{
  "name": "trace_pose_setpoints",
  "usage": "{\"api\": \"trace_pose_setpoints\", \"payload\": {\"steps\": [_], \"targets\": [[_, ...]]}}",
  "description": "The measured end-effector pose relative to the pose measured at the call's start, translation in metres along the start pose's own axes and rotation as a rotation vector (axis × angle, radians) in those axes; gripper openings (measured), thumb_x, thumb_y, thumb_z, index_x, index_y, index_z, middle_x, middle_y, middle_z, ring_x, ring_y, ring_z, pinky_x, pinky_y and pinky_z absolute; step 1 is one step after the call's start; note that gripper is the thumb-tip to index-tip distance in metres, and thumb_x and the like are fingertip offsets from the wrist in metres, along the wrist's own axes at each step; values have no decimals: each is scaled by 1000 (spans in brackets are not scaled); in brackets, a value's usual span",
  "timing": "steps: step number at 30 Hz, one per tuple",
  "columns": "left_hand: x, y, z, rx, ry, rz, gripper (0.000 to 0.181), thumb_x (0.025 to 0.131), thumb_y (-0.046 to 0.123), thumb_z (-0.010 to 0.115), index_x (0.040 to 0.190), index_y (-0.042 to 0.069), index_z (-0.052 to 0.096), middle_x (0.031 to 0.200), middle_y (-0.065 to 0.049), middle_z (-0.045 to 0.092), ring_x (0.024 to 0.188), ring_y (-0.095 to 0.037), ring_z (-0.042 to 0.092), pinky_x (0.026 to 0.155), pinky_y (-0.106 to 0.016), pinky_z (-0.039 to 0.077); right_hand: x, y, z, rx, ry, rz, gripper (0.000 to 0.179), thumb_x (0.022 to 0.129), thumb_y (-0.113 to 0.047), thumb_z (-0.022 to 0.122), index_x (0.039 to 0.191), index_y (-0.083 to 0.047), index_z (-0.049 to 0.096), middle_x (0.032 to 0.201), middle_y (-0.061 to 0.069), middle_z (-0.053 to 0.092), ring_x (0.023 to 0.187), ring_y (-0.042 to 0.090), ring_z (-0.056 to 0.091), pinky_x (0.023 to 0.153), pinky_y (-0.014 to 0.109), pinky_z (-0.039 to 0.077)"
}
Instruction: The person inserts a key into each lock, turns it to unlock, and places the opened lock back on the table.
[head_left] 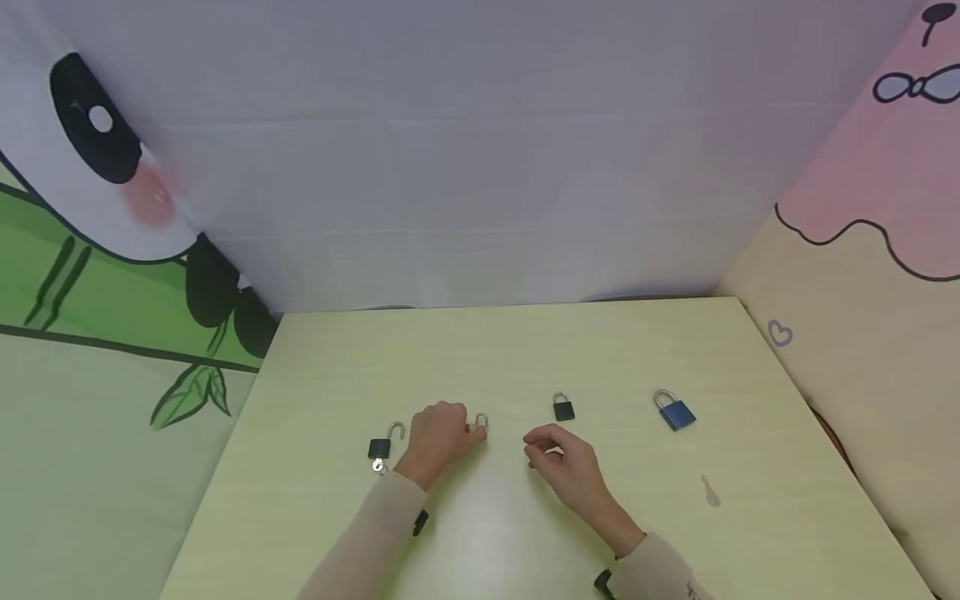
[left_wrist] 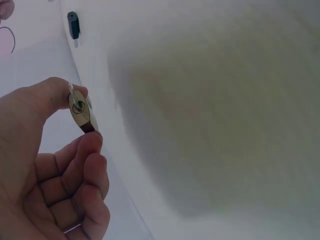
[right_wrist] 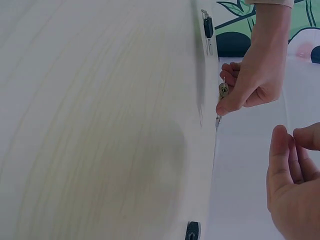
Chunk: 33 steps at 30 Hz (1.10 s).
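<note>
My left hand point(head_left: 441, 437) pinches a small brass padlock point(left_wrist: 79, 107) between thumb and fingers; its shackle point(head_left: 482, 421) shows past the thumb in the head view. A thin key point(left_wrist: 72, 91) sticks out of the keyhole on the padlock's underside. To its right, my right hand point(head_left: 566, 467) hovers over the table with fingers loosely bent and the thumb near the fingertips, nothing visible between them. Left of my left hand lies a black padlock point(head_left: 379, 448) with its shackle swung out and a key point(head_left: 378, 465) at its bottom.
A small black padlock point(head_left: 563, 408) with a closed shackle lies beyond my right hand. Farther right are a blue padlock point(head_left: 677, 414) and a loose key point(head_left: 711, 492). The pale table point(head_left: 510, 342) meets a white cloth wall point(head_left: 480, 192), with printed panels either side.
</note>
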<state>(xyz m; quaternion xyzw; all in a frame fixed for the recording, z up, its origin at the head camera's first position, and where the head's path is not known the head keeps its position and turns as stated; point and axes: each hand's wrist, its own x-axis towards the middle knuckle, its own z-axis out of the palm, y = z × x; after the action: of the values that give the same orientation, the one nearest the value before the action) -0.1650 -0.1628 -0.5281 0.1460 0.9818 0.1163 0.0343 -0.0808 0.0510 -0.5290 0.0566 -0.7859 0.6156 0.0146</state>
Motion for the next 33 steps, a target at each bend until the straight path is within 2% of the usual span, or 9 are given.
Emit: {"api": "trace_pose_setpoints", "payload": {"steps": [6,11,17,20,25,33], "targets": [[-3,-4,10,-30,6,-11,44,83,32,67,54,19,36,49,8,25,46,-9,25,42,-27,23,-1,1,-3,-5,-2,6,11,93,-1,68,103,-4,69,91,5,67,76,33,70,69,26,56],[-5,-9,16,-32,-4,-43,45,83,32,66,54,19,35,49,8,24,46,-9,25,43,-27,22,-2,1,-4,11,13,-2,13,92,-1,69,104,-4,69,93,7,68,74,27,70,69,27,56],[-8,-12,17,-37,-4,-48,45,85,37,68,56,16,40,51,4,33,48,-12,31,43,-29,27,-3,1,-7,11,7,10,11,93,-3,69,103,-7,69,91,6,67,75,31,70,69,26,56],[-9,-12,17,-27,-13,-47,49,86,43,70,57,15,41,51,3,34,47,-12,32,42,-28,27,-3,3,-9,-42,12,-8,11,92,-4,70,101,-11,70,91,3,68,77,28,69,69,25,55],[-10,-11,16,-24,-42,-65,57,85,53,71,56,16,41,50,5,31,46,-10,30,43,-28,24,-3,3,-12,-167,39,-78,17,90,-3,71,102,-15,72,92,1,69,83,12,64,72,26,53],[-11,-8,10,1,-46,-82,58,85,57,69,57,15,42,50,5,30,46,-11,30,43,-29,23,-5,1,-19,-249,34,-113,15,87,-1,73,101,-5,72,87,-9,65,80,8,62,69,26,53]]}}
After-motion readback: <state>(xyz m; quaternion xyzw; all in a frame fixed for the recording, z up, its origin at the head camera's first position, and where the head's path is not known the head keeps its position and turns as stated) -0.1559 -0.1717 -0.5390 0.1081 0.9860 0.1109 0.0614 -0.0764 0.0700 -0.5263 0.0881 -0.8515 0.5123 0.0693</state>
